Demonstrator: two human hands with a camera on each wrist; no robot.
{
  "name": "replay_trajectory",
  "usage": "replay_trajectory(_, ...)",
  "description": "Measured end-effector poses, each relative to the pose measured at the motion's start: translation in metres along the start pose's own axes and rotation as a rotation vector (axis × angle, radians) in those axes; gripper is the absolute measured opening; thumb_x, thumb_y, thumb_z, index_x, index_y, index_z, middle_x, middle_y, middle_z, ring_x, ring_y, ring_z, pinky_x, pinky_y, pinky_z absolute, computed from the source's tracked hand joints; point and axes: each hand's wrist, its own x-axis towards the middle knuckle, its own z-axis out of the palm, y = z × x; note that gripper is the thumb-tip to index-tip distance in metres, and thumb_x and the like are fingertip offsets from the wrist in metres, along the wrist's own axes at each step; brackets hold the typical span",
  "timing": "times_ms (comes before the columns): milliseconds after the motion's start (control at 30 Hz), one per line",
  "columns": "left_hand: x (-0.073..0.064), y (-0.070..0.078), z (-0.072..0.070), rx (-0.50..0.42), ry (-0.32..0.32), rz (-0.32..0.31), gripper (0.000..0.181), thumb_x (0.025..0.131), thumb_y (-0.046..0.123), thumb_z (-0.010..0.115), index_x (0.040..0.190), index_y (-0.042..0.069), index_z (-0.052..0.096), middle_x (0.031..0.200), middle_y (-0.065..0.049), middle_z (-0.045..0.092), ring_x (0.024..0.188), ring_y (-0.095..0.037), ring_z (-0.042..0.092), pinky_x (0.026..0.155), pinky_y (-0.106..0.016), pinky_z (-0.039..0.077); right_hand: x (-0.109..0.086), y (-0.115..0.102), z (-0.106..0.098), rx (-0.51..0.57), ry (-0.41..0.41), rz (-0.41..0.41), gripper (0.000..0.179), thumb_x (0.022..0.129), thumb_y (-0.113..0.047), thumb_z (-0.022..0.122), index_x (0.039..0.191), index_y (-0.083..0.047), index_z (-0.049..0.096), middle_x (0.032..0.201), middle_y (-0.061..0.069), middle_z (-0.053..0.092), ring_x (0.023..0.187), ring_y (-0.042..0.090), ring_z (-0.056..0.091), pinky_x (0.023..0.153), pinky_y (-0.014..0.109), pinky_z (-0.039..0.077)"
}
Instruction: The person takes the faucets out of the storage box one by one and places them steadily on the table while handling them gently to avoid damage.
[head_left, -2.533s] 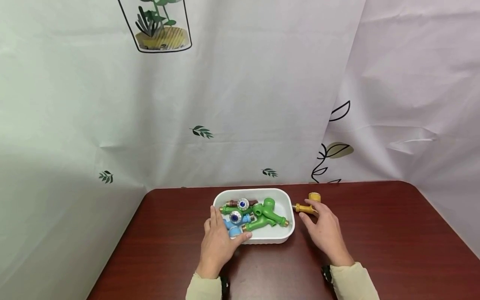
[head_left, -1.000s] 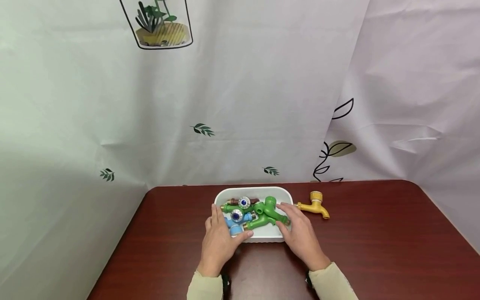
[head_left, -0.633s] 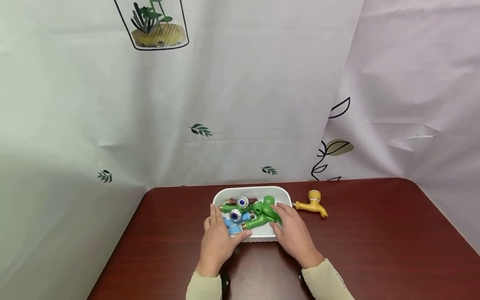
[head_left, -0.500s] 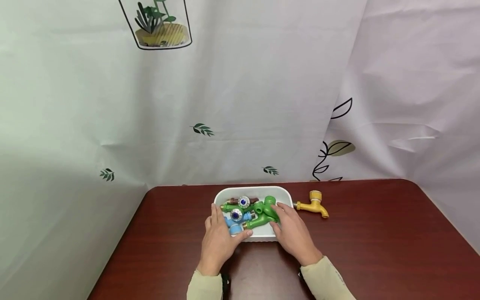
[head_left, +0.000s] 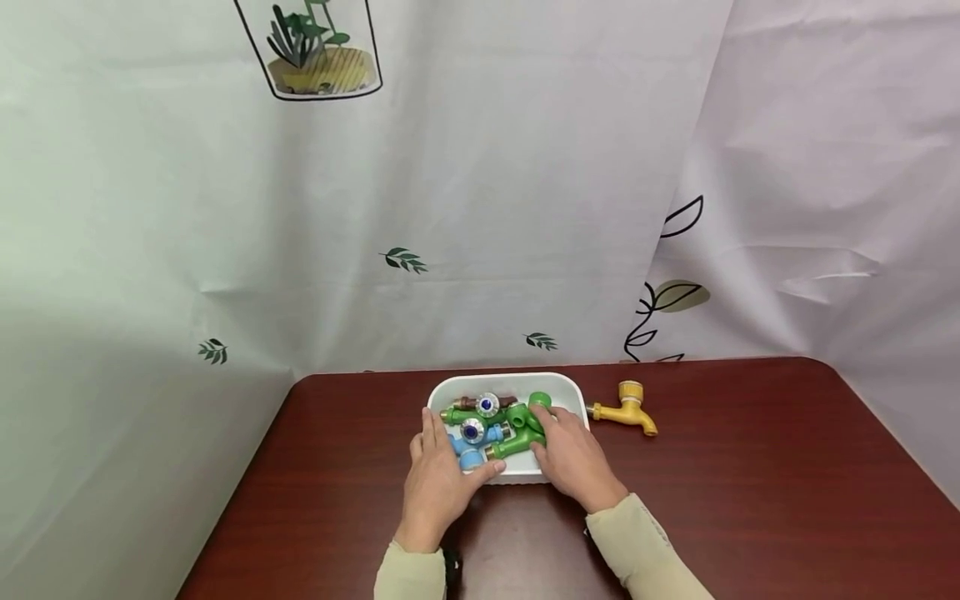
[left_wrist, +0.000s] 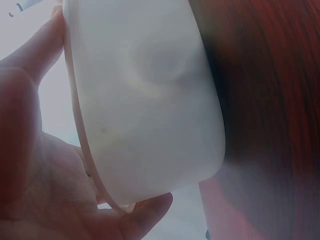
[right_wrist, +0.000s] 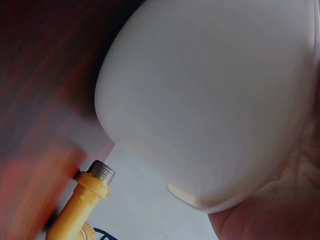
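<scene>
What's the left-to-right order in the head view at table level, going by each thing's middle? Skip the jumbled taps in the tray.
Left hand → white tray → right hand → yellow tap.

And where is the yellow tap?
In the head view, the yellow tap lies on the brown table just right of the white tray, its threaded end toward the tray.
</scene>
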Motion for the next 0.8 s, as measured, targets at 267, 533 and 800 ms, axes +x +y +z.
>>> replay_trajectory(267,0.001,0.000,-0.001,-0.006,0.007,0.008,0.125,0.073,0.063,0.081,0.152,-0.016,0.023,0.161,-0.031,0.018,0.138,-0.046,0.032,0.093,-0.054,0.049,0.003,-0.002,0.000,0.005,-0.048,-0.014,0.048,0.089,-0.010,0.073,0.134,0.001,0.061,0.121,0.024,0.065,0.106,0.040,0.064,0.090,0.052,0.050)
replay_trajectory(533,-0.001,0.001,-0.001,-0.012,0.004,0.008,0.125,0.073,0.063,0.081,0.152,-0.016,0.023,0.161,-0.031,0.018,0.138,-0.046,0.032,0.094,-0.055,0.048,0.010,-0.002,0.001,0.029,-0.074,0.047,0.048,0.086,-0.006,0.073,0.132,0.000,0.063,0.101,0.020,0.068,0.092,0.033,0.066,0.083,0.049,0.052)
replay_trajectory(800,0.000,0.000,-0.001,-0.006,0.011,0.011,0.125,0.073,0.062,0.082,0.152,-0.016,0.023,0.161,-0.031,0.019,0.138,-0.046,0.033,0.093,-0.054,0.048,0.013,-0.003,0.003,0.013,-0.064,0.069,0.045,0.084,0.007,0.067,0.128,-0.002,0.066,0.093,0.016,0.067,0.086,0.030,0.065,0.078,0.046,0.053)
